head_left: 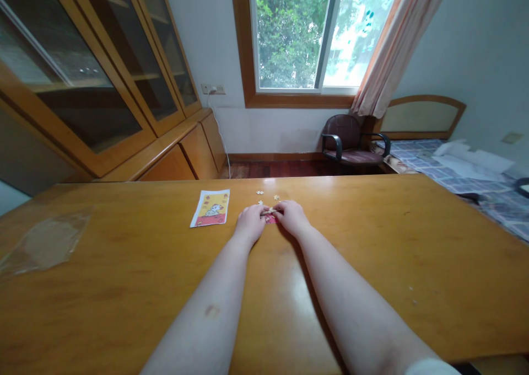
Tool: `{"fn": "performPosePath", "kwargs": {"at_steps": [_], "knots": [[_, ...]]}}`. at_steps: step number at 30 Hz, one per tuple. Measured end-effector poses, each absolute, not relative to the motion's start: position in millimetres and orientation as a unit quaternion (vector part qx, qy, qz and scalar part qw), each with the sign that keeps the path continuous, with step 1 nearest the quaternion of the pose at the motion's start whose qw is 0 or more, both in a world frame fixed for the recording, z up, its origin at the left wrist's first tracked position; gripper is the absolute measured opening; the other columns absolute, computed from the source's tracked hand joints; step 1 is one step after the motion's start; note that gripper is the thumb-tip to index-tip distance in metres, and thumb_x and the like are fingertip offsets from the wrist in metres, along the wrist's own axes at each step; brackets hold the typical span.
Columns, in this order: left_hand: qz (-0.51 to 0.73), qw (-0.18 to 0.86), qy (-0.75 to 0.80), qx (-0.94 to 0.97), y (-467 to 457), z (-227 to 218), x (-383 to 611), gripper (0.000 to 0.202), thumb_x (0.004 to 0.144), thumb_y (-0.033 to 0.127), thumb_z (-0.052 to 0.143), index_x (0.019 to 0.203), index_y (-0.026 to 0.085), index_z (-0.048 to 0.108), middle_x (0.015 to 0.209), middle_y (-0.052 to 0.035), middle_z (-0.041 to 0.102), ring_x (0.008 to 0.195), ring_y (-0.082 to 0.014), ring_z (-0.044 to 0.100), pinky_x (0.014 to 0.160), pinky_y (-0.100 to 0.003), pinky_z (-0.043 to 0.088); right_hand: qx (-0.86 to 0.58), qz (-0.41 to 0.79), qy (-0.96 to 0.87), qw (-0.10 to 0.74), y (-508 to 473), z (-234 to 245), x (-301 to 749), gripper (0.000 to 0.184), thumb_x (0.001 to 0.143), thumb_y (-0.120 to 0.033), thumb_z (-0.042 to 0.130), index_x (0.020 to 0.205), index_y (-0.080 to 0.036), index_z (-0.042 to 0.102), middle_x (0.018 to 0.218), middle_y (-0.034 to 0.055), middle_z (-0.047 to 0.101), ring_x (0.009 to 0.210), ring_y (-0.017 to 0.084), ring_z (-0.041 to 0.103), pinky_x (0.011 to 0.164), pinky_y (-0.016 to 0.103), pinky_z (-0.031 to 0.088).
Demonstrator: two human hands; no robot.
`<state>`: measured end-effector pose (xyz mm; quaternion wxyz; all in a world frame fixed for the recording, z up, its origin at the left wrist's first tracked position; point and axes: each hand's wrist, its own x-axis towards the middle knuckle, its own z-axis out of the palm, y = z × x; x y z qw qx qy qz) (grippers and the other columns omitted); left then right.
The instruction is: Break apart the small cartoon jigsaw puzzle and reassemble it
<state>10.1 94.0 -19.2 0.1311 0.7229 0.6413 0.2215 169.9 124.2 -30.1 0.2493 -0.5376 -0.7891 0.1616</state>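
Note:
My left hand [250, 222] and my right hand [293, 218] are close together over the table, fingers bent inward and closed. Between their fingertips is a pale jigsaw puzzle piece [270, 211] that both seem to pinch; the fingers partly cover it. Just below it, pink puzzle pieces [271, 219] lie on the wood. Beyond my hands are a few loose pieces, one [260, 192] farther back and another [276, 197] near my right fingers. Left of my hands lies a picture card [211, 207] with a spotted cartoon animal on yellow and pink.
The wooden table [372, 264] spreads widely around my arms. A clear plastic bag [47, 240] lies flat at its left. Past the far edge are a cabinet [198, 149], an office chair [349, 138] and a bed [438, 160].

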Motion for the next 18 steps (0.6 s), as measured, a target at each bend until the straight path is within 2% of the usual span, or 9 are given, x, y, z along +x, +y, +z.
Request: {"fn": "performPosePath", "kwargs": {"at_steps": [5,8,11,14,18], "knots": [[0.28,0.174,0.628,0.705,96,-17,10,0.026,0.08,0.017,0.053,0.099,0.021,0.071,0.103,-0.0085,0.069,0.097,-0.0227,0.062,0.087,-0.032,0.047,-0.538,0.18,-0.769,0.293,127,-31,170,0.011,0.081,-0.026,0.064,0.083,-0.022,0.073,0.085,0.0052,0.071,0.083,0.019,0.062,0.078,0.029,0.044],[0.34,0.191,0.625,0.677,96,-18,10,0.025,0.082,0.02,0.052,0.099,0.019,0.07,0.102,-0.008,0.07,0.096,-0.0215,0.062,0.086,-0.031,0.047,-0.535,0.224,-0.742,0.337,128,-31,170,0.011,0.081,-0.026,0.062,0.083,-0.022,0.072,0.085,0.0038,0.071,0.081,0.018,0.062,0.076,0.029,0.044],[0.383,0.217,0.626,0.644,96,-18,10,0.025,0.084,0.027,0.051,0.097,0.019,0.07,0.095,-0.0062,0.072,0.088,-0.0202,0.064,0.078,-0.029,0.047,-0.519,0.268,-0.714,0.387,127,-29,170,0.012,0.081,-0.027,0.061,0.084,-0.021,0.071,0.082,0.003,0.07,0.079,0.017,0.062,0.075,0.028,0.045],[0.393,0.23,0.636,0.623,95,-17,10,0.026,0.083,0.034,0.053,0.093,0.018,0.07,0.085,-0.0048,0.072,0.078,-0.0192,0.064,0.068,-0.026,0.046,-0.505,0.294,-0.693,0.422,125,-25,170,0.014,0.081,-0.029,0.06,0.08,-0.019,0.07,0.078,0.0026,0.069,0.077,0.016,0.061,0.074,0.027,0.045],[0.395,0.237,0.647,0.608,94,-16,10,0.027,0.081,0.039,0.055,0.089,0.018,0.07,0.078,-0.0034,0.071,0.073,-0.0182,0.063,0.063,-0.025,0.043,-0.509,0.304,-0.674,0.441,122,-20,169,0.016,0.078,-0.032,0.062,0.074,-0.018,0.068,0.073,0.0017,0.067,0.072,0.016,0.059,0.07,0.027,0.044]]}}
